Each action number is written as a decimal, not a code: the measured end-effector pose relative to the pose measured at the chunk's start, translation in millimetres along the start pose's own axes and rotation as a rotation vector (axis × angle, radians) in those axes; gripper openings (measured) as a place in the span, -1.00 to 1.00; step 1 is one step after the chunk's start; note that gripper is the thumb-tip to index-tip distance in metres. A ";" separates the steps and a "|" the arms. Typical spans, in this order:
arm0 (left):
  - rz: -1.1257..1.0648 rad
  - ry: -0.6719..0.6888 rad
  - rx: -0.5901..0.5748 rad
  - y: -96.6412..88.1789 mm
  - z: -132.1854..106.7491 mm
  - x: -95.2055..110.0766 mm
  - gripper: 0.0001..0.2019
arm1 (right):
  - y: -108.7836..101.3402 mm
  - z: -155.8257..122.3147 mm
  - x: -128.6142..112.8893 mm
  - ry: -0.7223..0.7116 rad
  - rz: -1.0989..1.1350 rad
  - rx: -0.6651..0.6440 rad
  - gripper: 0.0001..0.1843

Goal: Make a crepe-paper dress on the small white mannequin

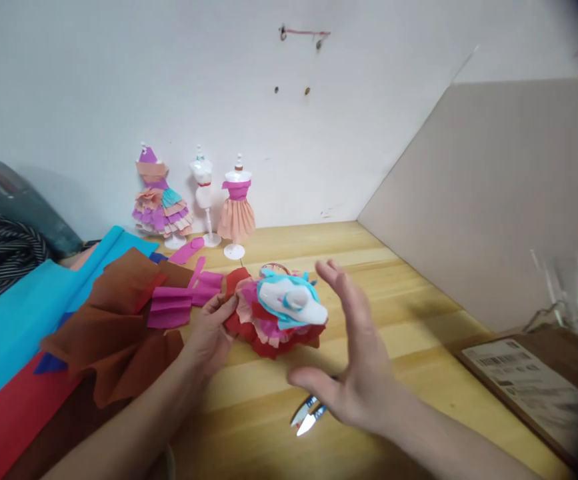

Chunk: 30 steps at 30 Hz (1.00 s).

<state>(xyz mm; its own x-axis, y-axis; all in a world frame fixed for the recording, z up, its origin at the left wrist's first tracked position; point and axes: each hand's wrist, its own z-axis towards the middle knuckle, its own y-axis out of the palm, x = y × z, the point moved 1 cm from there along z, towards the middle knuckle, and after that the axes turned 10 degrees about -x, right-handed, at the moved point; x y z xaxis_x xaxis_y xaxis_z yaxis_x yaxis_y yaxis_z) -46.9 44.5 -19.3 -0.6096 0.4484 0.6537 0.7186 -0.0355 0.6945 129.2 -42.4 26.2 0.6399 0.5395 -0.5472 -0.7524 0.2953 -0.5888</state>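
Note:
Near the middle of the table a small white mannequin leans toward me, seen from above. It wears a crepe paper dress with a turquoise top and ruffles in red, pink and peach. My left hand pinches the left edge of the ruffled skirt between thumb and fingers. To the right of the mannequin my right hand is held open, thumb and fingers spread, apart from the dress. Thread snips lie on the table below it, their handles partly hidden by this hand.
Three small mannequins stand at the wall: one in a tiered dress, one mostly bare, one in a peach skirt. Brown crepe paper, magenta pieces and turquoise sheets cover the left. A labelled brown package lies right.

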 end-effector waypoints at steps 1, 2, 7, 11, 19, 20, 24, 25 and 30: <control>0.018 -0.001 -0.007 1.4 -1.9 -0.3 -0.57 | 2.0 8.1 -7.2 -0.015 0.016 0.012 0.11; 0.028 -0.002 -0.010 2.4 -3.3 -0.2 -0.58 | 4.2 18.3 -9.8 0.017 0.082 0.012 0.01; 0.086 -0.003 -0.019 -2.6 -2.5 6.1 -0.57 | 8.2 68.6 16.8 0.323 0.359 -0.035 -0.69; 0.350 0.263 0.116 -6.6 -10.5 17.3 -0.64 | 5.6 86.2 35.1 0.349 0.539 -0.114 -0.68; 0.948 0.591 -0.138 59.3 -45.9 63.8 -0.48 | 11.3 95.6 35.7 0.218 0.637 -0.268 -0.48; 1.023 0.593 -0.222 68.6 -43.8 70.0 -0.48 | 12.2 96.2 35.6 0.208 0.647 -0.271 -0.44; 1.167 0.715 -0.230 90.6 -31.9 79.4 -0.38 | 17.4 97.4 36.1 0.175 0.679 -0.209 -0.28; 1.212 0.747 -0.221 93.2 -29.8 77.2 -0.38 | 19.3 97.4 36.2 0.176 0.666 -0.187 -0.31; 1.342 0.983 -0.161 105.7 -24.5 67.9 -0.67 | 27.9 96.1 36.0 0.173 0.561 -0.086 -0.56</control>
<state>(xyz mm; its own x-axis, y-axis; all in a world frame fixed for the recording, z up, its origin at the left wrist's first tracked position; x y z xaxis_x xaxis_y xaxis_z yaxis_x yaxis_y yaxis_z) -20.5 49.3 105.9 0.3599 -0.6653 0.6541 0.8682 -0.0178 -0.4958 116.3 61.1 47.3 0.1696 0.4559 -0.8737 -0.9725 -0.0663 -0.2233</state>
